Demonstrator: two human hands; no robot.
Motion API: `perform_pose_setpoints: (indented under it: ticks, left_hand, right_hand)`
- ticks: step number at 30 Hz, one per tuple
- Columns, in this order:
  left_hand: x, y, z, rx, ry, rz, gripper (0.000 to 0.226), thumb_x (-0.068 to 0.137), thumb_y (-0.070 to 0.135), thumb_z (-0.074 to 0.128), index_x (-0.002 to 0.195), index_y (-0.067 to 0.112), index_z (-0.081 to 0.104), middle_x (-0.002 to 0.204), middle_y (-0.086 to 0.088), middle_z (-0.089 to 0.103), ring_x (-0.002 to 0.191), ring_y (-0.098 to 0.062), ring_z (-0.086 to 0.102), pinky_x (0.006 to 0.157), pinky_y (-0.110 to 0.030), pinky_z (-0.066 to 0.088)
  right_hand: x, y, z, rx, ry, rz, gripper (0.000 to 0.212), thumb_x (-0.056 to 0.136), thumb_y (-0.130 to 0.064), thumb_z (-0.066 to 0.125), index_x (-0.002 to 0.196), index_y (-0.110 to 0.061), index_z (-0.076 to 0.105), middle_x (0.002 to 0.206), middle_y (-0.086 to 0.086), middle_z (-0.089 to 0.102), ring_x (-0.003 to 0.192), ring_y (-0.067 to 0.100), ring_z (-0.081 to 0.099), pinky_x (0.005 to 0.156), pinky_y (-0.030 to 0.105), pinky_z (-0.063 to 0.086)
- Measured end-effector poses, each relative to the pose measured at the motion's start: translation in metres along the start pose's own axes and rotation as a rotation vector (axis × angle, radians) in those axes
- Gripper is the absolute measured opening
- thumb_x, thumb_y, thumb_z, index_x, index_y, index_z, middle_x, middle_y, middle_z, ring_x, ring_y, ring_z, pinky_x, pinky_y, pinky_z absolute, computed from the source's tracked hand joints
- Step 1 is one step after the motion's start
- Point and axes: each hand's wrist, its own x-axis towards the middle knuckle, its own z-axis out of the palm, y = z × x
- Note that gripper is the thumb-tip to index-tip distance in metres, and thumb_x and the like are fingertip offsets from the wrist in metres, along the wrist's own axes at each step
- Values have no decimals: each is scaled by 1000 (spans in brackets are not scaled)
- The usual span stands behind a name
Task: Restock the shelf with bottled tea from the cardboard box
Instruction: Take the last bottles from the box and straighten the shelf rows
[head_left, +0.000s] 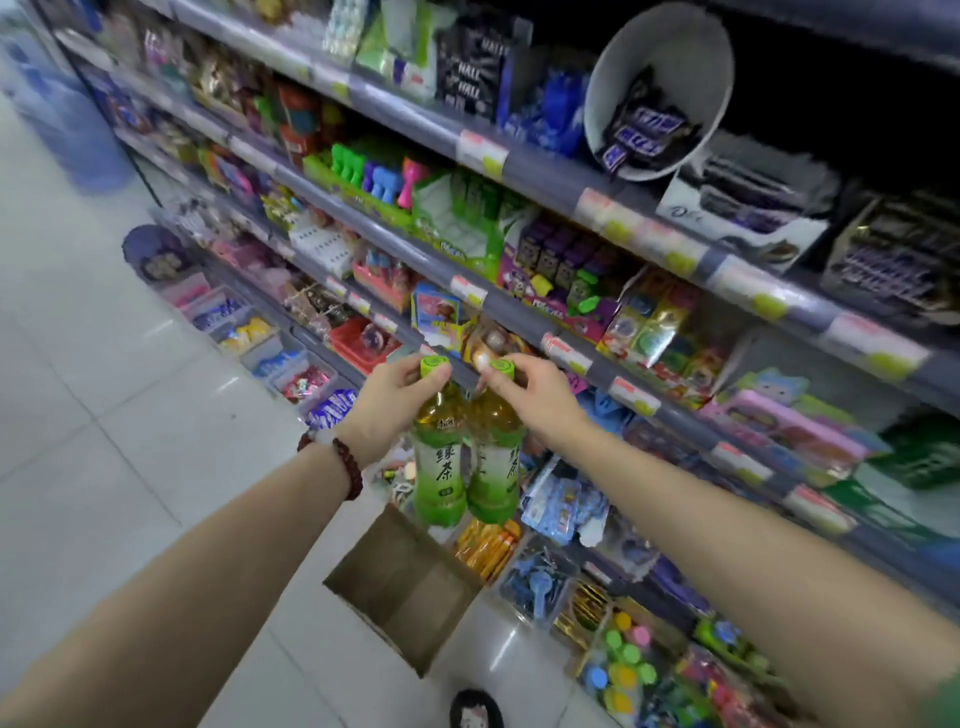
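Head-cam view down a shop aisle, white tiled floor (104, 389) at left, long grey metal shelving packed w/ sweets and toys (571, 332) running along the right.

Left of centre: left hand (392, 410), dark red bead bracelet (343, 465) on the wrist, fingers curled round the neck of a green-labelled clear plastic bottle of amber tea w/ a lime cap (439, 457). Bottle hangs upright in the air, not resting on anything. Touching it on the right is a second matching green-labelled tea bottle (493, 462), pinched at the cap and neck by the right hand (530, 397). Both bottles sit in front of the lower shelves, above the floor.

Just below them: open brown cardboard box (410, 587) on the floor, flap up, interior looks bare as far as visible.

Progress, as a guess: two bottles are out of the box and in hand, not yet shelved. No tea visible on any shelf here, so placing is still ahead; box may be near its last bottles.

Hard to make out: frame is motion-blurred, price tags and most packaging unreadable. No obvious gap for drinks in view. Box's near inner corner hidden by its wall. Far right shelves cut off; dark round thing w/ a cartoon face (475, 709) at bottom edge unclear.
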Motion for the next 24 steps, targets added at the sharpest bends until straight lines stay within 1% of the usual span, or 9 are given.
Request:
perform_pose_setpoints:
  ticks: [2,5,9,12,14,18,20,22,24]
  left_hand:
    - [-4,33,7,3,-26,27,29,89,30,60,100,4,66,103,-27,67,90,-37,64,89,-61,48]
    - [-11,78,20,3,-100,71,31,90,24,59,109,1,63,107,-23,68,90,-29,64,90,-55,50]
    - [-21,130,48,13,-205,148,32,91,22,57,109,-3,62,104,-24,68,88,-27,62,84,-45,52]
    - [-27,163,75,54,-261,193,37,91,24,57,115,-4,59,105,-16,66,97,-26,60,89,-43,50]
    - [-33,181,94,66,-312,250,32,91,24,57,112,0,63,104,-12,68,96,-24,63,89,-39,51]
    - [-47,215,144,64,-390,328,18,89,22,60,96,8,69,86,-6,72,82,-21,65,79,-33,55]
    - [-57,232,172,86,-408,371,12,87,26,63,82,16,68,80,-3,72,78,-20,65,77,-32,53]
    - [-67,247,200,119,-443,411,19,85,33,64,84,15,70,87,-9,73,82,-23,65,80,-35,52]
    - [-81,262,228,118,-476,447,23,84,36,64,87,14,71,83,-6,71,76,-20,62,71,-31,51]
  right_hand:
    - [-10,-22,-27,-7,59,-4,32,90,-40,57,89,-10,69,88,11,71,84,23,65,74,38,48]
    - [-29,-50,-65,-30,166,-23,27,90,-39,57,84,-15,69,86,11,72,83,25,67,75,40,51]
    - [-61,-78,-112,-34,311,-19,37,89,-43,57,91,-8,70,89,12,72,86,25,67,81,44,53]
    - [-87,-92,-146,-26,414,-12,40,90,-41,57,89,-3,68,85,17,71,82,27,65,76,34,51]
    - [-105,-97,-167,-36,486,-9,35,90,-39,57,83,-6,66,78,14,69,74,22,61,66,25,44]
    - [-142,-100,-215,-95,661,49,30,88,-41,59,76,-15,67,78,12,69,75,21,60,66,29,39]
    - [-163,-100,-239,-103,718,61,38,88,-43,58,79,-8,69,79,13,71,75,24,62,70,32,43]
    - [-185,-99,-265,-124,778,71,39,89,-44,57,84,-7,71,81,12,72,76,21,63,71,30,44]
    - [-207,-99,-293,-137,816,67,38,89,-44,57,88,-9,71,81,7,72,73,14,61,67,25,43]
